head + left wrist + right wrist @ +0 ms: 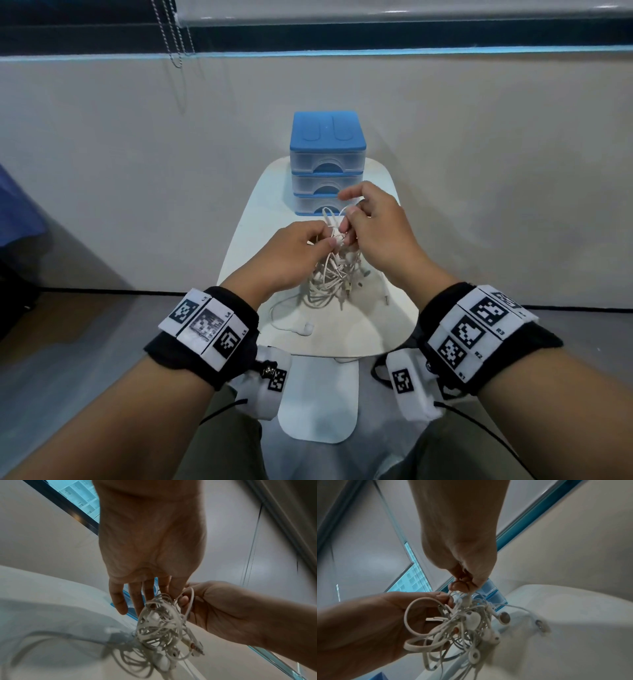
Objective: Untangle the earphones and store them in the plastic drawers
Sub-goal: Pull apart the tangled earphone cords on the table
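Observation:
A tangle of white earphones (334, 274) hangs just above the small white table (383, 329), its lower loops trailing onto the tabletop. My left hand (323, 240) pinches the top of the bundle from the left, and my right hand (346, 228) pinches a cable there from the right, index finger raised. In the left wrist view the tangle (159, 626) dangles below the left hand (176, 595). The right wrist view shows the right hand (462, 586) nipping a strand above the tangle (467, 620). The blue plastic drawers (328, 164) stand at the table's far end, all three shut.
One earbud (307, 329) on a loose cable lies on the near part of the table. A pale wall rises behind the drawers, and a bead chain (178, 41) hangs from the blind at upper left. The table's foot plate (318, 411) sits between my knees.

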Action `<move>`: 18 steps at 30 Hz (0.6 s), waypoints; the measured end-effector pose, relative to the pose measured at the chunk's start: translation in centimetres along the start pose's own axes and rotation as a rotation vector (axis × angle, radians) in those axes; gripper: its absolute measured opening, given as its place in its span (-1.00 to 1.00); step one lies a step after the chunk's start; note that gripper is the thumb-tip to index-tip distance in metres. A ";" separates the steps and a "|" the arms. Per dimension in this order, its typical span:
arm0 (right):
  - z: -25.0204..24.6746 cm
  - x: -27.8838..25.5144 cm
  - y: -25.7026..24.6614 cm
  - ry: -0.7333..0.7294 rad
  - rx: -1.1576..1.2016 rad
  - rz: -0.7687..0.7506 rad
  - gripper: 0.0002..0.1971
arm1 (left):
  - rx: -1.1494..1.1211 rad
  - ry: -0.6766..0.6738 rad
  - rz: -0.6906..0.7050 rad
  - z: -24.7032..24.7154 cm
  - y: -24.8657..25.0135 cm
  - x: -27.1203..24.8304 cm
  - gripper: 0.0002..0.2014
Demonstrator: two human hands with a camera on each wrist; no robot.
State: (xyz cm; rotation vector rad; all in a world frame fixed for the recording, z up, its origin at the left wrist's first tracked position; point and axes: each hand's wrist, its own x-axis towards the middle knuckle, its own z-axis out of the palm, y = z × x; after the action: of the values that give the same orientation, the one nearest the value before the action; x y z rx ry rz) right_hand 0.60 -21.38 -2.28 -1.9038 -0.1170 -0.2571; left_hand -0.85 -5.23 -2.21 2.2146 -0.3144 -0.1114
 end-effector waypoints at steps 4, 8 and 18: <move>-0.7 0.2 0.1 -0.099 -0.296 -0.144 -0.85 | 0.055 0.030 0.016 -0.1 0.2 0.1 -0.75; -0.9 0.1 0.2 -0.050 -0.055 -0.068 -0.74 | 0.004 0.035 0.009 0.3 0.3 0.0 -0.78; -2.5 0.3 -1.7 -0.055 0.419 0.254 -0.41 | 0.132 -0.010 0.012 0.2 -0.6 -0.1 -0.90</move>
State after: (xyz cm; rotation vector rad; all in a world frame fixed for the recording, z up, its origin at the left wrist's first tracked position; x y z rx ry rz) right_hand 0.23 -23.14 0.13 -1.4899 0.0338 -0.0051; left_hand -0.85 -5.03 -2.78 2.3426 -0.3495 -0.0970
